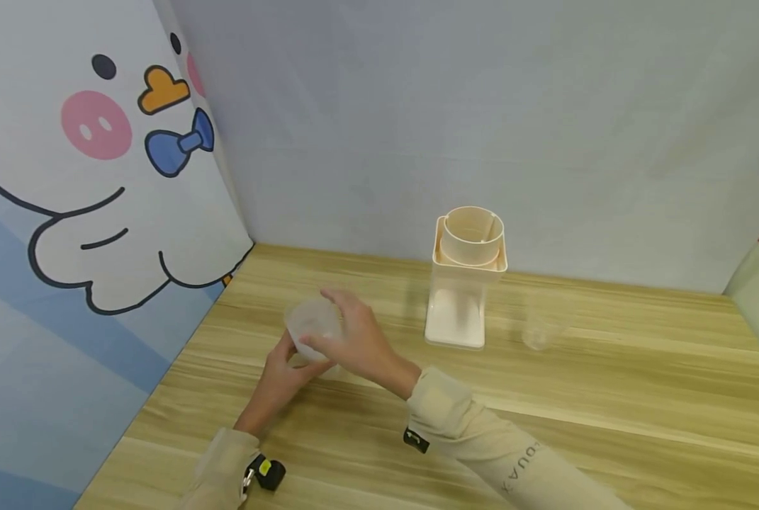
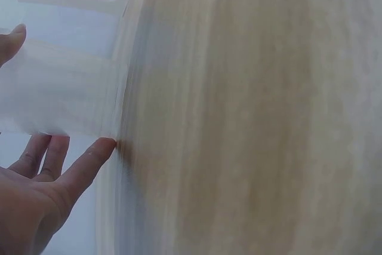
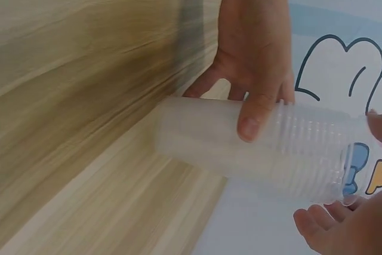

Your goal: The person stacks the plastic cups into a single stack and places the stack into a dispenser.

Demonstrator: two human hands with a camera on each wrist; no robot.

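A stack of clear plastic cups [image 3: 256, 144] stands tilted between both hands, its ribbed rims stepped at the upper end in the right wrist view. My left hand [image 1: 283, 379] grips the stack low down, thumb [image 3: 253, 117] across one side and fingers on the other. At the rim end, my right hand [image 1: 360, 343] holds the cups with thumb and fingers on opposite sides of the mouth. To the right of the hands stands a cream-coloured holder [image 1: 458, 283] with a round open tube [image 1: 473, 248] on top and a white foot below.
One clear plastic cup [image 1: 541, 331] is on the wooden table [image 1: 609, 397], right of the holder. A pale grey cloth [image 1: 481, 106] hangs behind the table, and a cartoon-printed cloth [image 1: 117, 234] borders its left edge.
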